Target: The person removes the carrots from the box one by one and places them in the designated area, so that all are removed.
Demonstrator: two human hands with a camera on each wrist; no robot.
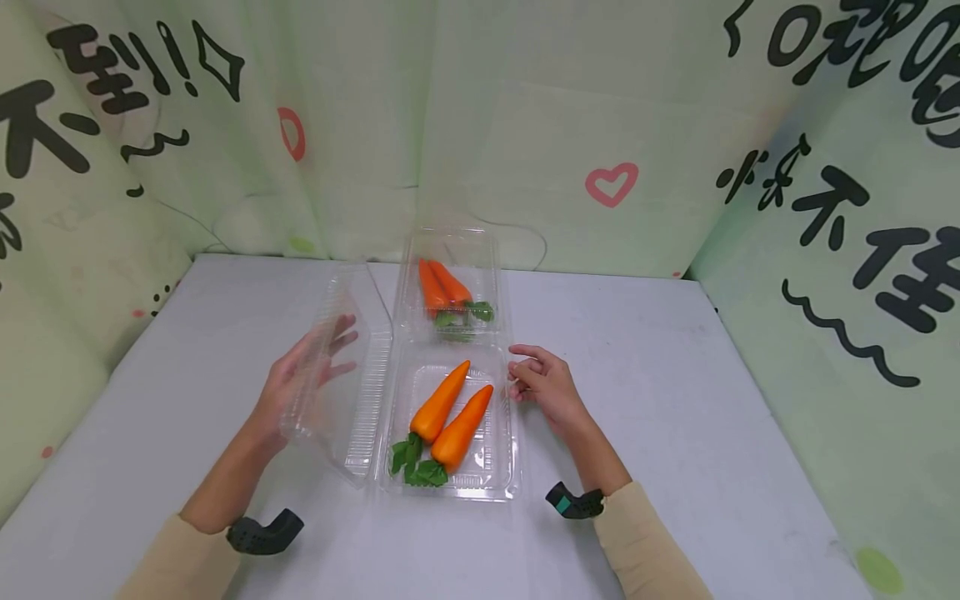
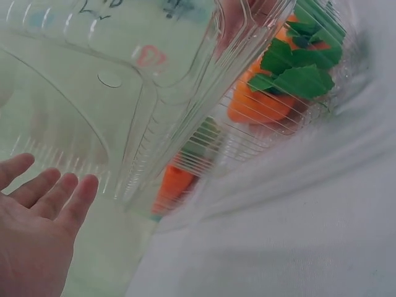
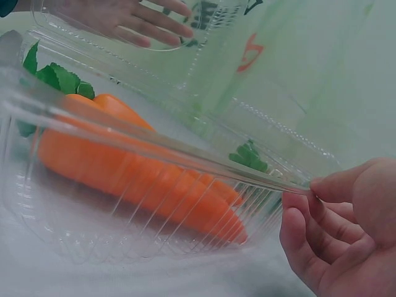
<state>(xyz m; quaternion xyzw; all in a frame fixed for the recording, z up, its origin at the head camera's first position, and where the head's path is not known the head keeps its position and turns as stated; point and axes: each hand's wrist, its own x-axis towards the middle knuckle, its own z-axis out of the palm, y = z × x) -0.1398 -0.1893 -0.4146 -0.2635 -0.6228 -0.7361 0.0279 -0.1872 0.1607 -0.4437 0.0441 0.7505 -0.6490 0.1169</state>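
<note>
A clear plastic clamshell box (image 1: 491, 492) lies at the table's middle, holding two orange carrots (image 1: 462, 430) with green leafy tops. Its hinged lid (image 1: 365, 417) stands raised on the left side. My left hand (image 1: 276, 393) is at the outer face of this lid, fingers extended and spread; they show through the clear plastic. On the opposite side, my right hand (image 1: 546, 385) pinches the box's rim between thumb and fingers, as the right wrist view shows at the rim (image 3: 272, 180). The carrot tips point away from me, toward the upper right.
Directly behind stands another clear plastic box (image 1: 450, 239) with two more carrots (image 1: 444, 287) in it. The white table (image 1: 622, 333) is enclosed by pale green curtains (image 1: 480, 125) with black lettering. A black band (image 1: 264, 533) is on the left wrist.
</note>
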